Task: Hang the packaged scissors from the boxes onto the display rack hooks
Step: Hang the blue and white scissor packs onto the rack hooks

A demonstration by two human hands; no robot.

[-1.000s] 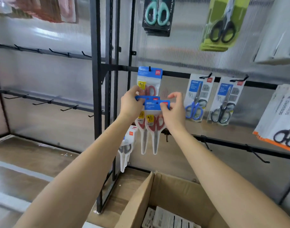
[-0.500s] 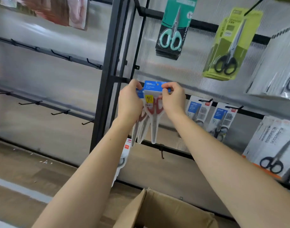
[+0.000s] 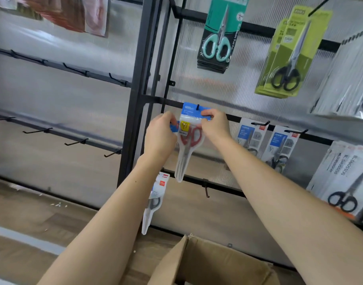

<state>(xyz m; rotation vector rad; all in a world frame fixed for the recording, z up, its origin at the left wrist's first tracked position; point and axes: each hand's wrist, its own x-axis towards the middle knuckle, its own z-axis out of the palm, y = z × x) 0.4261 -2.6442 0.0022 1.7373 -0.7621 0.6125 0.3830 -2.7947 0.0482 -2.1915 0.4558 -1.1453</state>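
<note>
Ribbed translucent panels backed the rack; both hands, left hand (image 3: 160, 133) and right hand (image 3: 214, 126), pinched the red-handled scissors pack (image 3: 190, 136) on its hook (image 3: 197, 107). Released crooked, spare packs in the left grip might drop.

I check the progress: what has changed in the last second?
Both hands lifted the red-handled scissors packs from below the hook up onto it; its tip now pokes through the blue header. Left hand and right hand still grip them. The other hanging packs stayed.
</note>
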